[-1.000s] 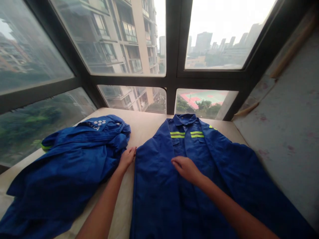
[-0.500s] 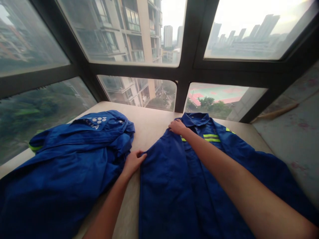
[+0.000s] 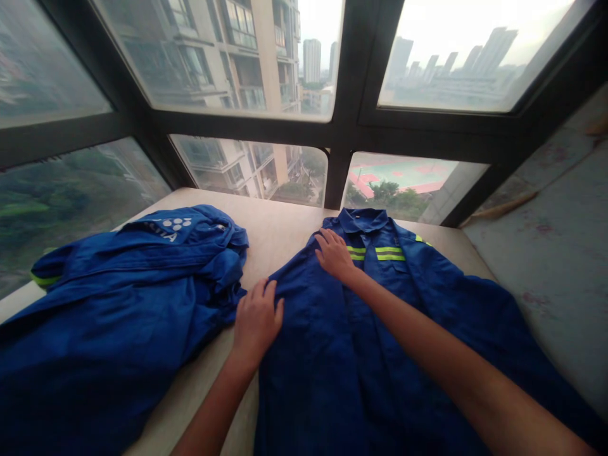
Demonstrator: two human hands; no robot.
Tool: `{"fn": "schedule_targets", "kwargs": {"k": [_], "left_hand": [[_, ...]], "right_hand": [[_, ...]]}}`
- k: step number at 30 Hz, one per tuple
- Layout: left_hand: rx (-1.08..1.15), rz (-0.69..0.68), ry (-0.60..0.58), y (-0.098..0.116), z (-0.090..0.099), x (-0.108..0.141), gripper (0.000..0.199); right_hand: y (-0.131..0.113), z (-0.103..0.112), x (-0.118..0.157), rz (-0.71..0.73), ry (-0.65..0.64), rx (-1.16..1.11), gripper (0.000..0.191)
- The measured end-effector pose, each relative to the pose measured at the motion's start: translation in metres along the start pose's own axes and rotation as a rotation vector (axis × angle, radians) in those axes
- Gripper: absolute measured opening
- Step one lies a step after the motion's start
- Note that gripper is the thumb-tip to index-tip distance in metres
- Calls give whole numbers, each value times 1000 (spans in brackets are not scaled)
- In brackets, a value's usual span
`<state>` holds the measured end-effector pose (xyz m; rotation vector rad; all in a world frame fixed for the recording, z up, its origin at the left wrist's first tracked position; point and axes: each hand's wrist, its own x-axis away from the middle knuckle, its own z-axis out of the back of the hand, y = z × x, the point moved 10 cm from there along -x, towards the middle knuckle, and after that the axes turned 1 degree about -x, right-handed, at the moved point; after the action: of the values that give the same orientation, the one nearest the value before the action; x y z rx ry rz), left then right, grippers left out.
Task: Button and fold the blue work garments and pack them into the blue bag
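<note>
A blue work jacket with a collar and yellow-green reflective stripes lies spread out, front up, in the middle and right of the head view. My right hand rests on its left shoulder area below the collar, fingers stretched out over the cloth. At the jacket's left edge is my left hand, its fingers apart and nothing gripped; whether it touches the cloth I cannot tell. To the left lies a second blue garment, crumpled, with white lettering, white dots and a yellow-green band.
Both garments lie on a pale ledge that shows as a strip between them. Dark window frames border it at the back and left. A light wall with faint flowers stands at the right.
My left hand has let go of the jacket's edge and its fingers have spread. My right hand has loosened from the shoulder and lies flatter, slightly lower on the cloth. The view has shifted slightly.
</note>
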<state>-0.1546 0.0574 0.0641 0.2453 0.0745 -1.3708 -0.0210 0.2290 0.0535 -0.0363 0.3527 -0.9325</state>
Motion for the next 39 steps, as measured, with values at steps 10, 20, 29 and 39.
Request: {"fn": "schedule_targets", "kwargs": {"k": [10,20,29,39], "left_hand": [[-44,-365,-102,71,-54,97,58],[-6,-340,-157,70,-53,59,55],[48,-359,-141,85,-8,73,37],[123,-529,-142,59,47,211,22]], "right_hand": [[-42,-16,120,15,-136,-290,50],[-129,65,327,-1,19,-509,40],[-154,51,365,-1,77,-440,39],[-168,31,362,87,24,-401,24]]}}
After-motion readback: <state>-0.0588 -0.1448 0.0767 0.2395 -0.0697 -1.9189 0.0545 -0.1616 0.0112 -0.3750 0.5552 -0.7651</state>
